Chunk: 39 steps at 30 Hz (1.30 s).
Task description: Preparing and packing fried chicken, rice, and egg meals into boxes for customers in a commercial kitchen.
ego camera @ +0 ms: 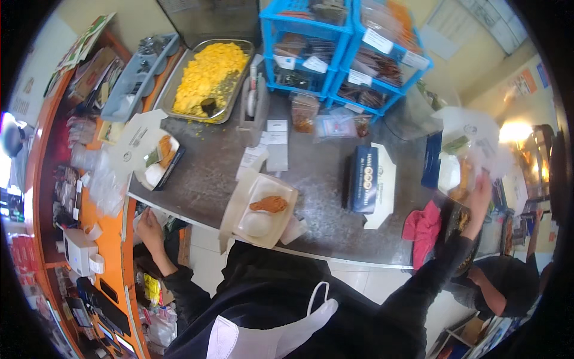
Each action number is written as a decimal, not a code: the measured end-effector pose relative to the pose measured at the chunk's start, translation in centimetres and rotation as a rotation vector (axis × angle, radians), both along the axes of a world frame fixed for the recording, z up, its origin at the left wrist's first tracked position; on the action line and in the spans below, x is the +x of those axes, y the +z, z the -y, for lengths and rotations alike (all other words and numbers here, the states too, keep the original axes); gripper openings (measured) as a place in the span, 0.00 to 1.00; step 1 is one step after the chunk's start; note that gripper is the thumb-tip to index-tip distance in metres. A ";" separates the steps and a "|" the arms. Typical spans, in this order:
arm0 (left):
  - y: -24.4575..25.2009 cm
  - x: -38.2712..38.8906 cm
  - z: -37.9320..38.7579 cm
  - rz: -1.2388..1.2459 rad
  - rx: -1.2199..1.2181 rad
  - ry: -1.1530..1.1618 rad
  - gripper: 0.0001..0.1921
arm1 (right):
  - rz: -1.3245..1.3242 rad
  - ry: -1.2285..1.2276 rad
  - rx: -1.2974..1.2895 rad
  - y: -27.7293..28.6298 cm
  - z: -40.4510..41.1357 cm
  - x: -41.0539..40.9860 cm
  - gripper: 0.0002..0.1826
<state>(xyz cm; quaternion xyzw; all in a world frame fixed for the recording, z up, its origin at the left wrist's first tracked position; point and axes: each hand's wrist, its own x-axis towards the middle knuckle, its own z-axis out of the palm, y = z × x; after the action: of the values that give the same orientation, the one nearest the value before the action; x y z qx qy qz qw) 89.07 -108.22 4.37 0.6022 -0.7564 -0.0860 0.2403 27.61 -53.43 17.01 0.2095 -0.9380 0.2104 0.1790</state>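
Out to the right, my right hand [480, 190] is at an open food box [450, 172] with fried food and something green; blur hides whether it grips the box or its lid. My left hand [150, 229] is below the left edge of the counter, its fingers bent near pale plastic or paper; its hold is unclear. Near the front edge, an open paper box [287, 215] holds fried chicken [269, 204] and a rounded white portion [256, 223]. Another open box [168, 168] with chicken, greens and a white portion stands at the left. A dark blue box [364, 179] lies right of centre.
A tray of yellow food [208, 80] and a tape dispenser [253, 105] stand at the back. Blue baskets [332, 74] hold bagged goods. Paper slips [277, 150], a red cloth [421, 229] and orange shelving [110, 251] are about. Another person [506, 287] is at the right.
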 end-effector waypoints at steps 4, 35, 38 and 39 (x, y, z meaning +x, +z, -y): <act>-0.4 0.3 0.8 -0.078 0.043 -0.038 0.17 | -0.021 0.123 0.087 8.3 12.8 5.8 0.19; 9.0 0.5 27.4 -0.618 -0.265 -0.386 0.20 | 0.338 0.779 0.748 -8.9 66.9 23.9 0.13; 9.9 -4.1 32.2 -0.388 -0.255 -0.530 0.14 | 0.207 0.836 0.836 -9.9 68.2 24.8 0.12; 9.4 -5.9 33.3 -0.385 -0.303 -0.610 0.12 | 0.099 0.864 0.877 -10.0 68.0 25.0 0.10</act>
<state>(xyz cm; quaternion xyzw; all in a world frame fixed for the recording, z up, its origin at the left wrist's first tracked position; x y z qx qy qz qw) 83.21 -141.54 13.81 0.2803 -0.8459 -0.1521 0.4274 52.63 -121.48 6.99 0.6145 -0.7748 -0.1319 -0.0690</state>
